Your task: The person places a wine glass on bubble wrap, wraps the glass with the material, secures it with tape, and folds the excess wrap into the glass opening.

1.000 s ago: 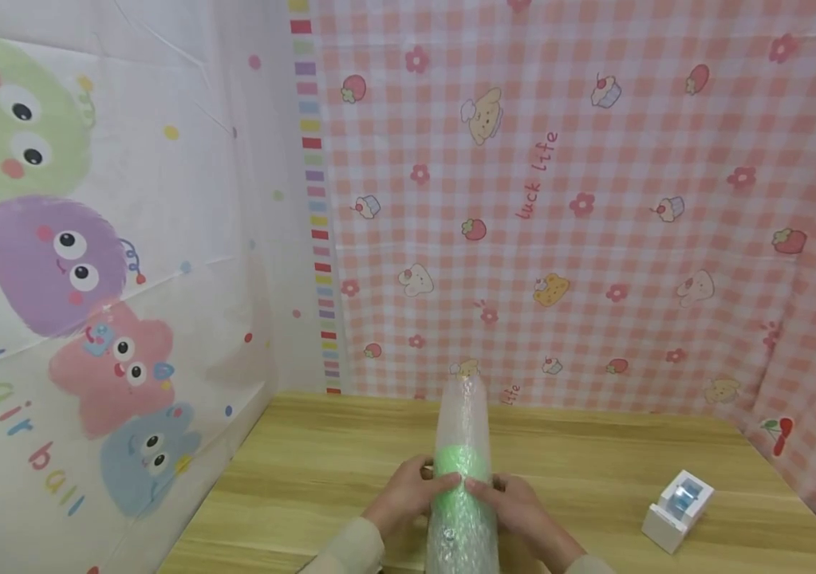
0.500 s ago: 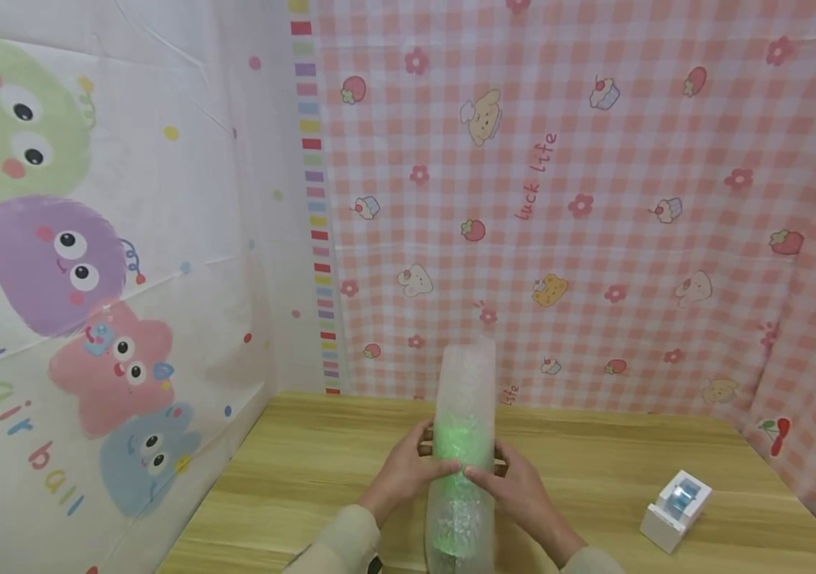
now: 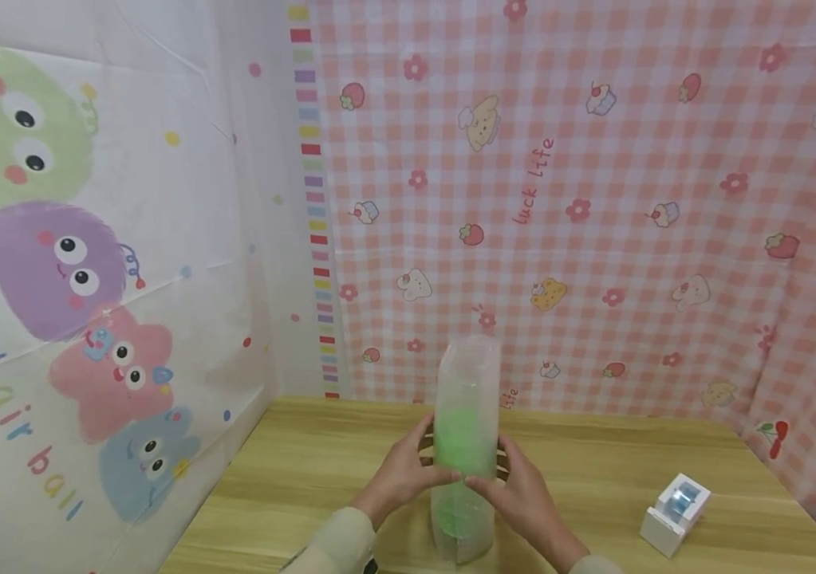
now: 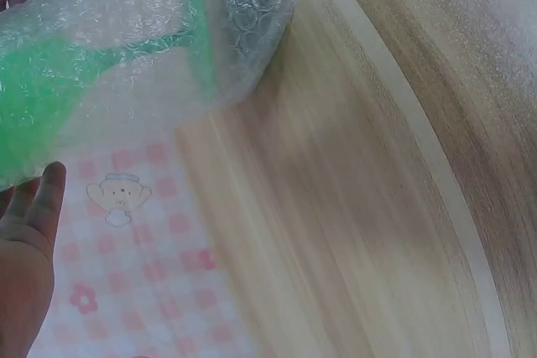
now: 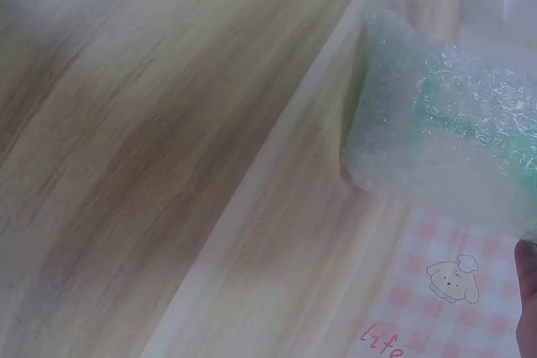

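A green stemmed glass (image 3: 459,442) shows through a long roll of bubble wrap (image 3: 471,363) in the head view. Its bowl, thin stem and flat foot show blurrily inside the wrap in the left wrist view. My left hand (image 3: 402,472) grips the roll from the left, and my right hand (image 3: 522,485) grips it from the right. Both thumbs meet on the near face, while the other fingers go round behind and are partly hidden. The roll stands nearly upright; whether its lower end touches the table cannot be told.
A white tape dispenser (image 3: 676,514) with a blue-looking roll sits on the right of the wood-grain table (image 3: 594,454). Behind the table hangs a pink checked cloth (image 3: 580,255), and a white printed cloth (image 3: 221,239) covers the left side.
The wrapped glass has tipped more upright, its top end rising and its lower end coming into view. Both hands keep hold of it, their fingers a little more spread.
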Demonstrator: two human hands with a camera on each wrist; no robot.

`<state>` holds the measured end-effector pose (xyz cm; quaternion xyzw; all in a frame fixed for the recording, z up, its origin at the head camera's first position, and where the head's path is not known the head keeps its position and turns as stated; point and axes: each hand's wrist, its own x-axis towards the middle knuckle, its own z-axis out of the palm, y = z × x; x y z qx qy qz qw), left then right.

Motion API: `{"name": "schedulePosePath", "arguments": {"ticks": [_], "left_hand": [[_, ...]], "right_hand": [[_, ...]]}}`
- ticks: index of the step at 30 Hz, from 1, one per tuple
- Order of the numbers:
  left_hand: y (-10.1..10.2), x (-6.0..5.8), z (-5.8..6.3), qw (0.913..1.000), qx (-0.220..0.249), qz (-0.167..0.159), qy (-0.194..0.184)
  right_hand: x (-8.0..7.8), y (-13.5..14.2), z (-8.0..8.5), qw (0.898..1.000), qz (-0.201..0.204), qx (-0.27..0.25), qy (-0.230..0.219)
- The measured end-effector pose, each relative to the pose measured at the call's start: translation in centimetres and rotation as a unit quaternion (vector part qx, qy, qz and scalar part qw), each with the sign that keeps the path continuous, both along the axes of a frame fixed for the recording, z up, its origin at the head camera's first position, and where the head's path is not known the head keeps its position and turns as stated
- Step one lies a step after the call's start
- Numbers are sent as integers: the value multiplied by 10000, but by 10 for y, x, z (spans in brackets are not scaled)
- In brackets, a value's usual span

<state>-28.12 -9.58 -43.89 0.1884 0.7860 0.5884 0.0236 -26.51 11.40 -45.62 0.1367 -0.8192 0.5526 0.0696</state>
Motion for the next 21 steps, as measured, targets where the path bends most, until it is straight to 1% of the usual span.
{"name": "schedulePosePath", "arguments": {"ticks": [4, 9, 16, 21], "left_hand": [[-1, 2, 0, 10000, 42, -70, -24], [0, 3, 0, 9999, -36, -98, -42], [1, 4, 6, 9994, -264, 206, 8], [5, 5, 9, 9986, -289, 425, -141]], "right_hand": [[2, 1, -4, 9992, 57, 190, 336], [2, 1, -6, 9982, 95, 293, 520], [3, 1, -8, 9966, 181, 418, 679], [3, 1, -8, 9962, 163, 461, 725]]}}
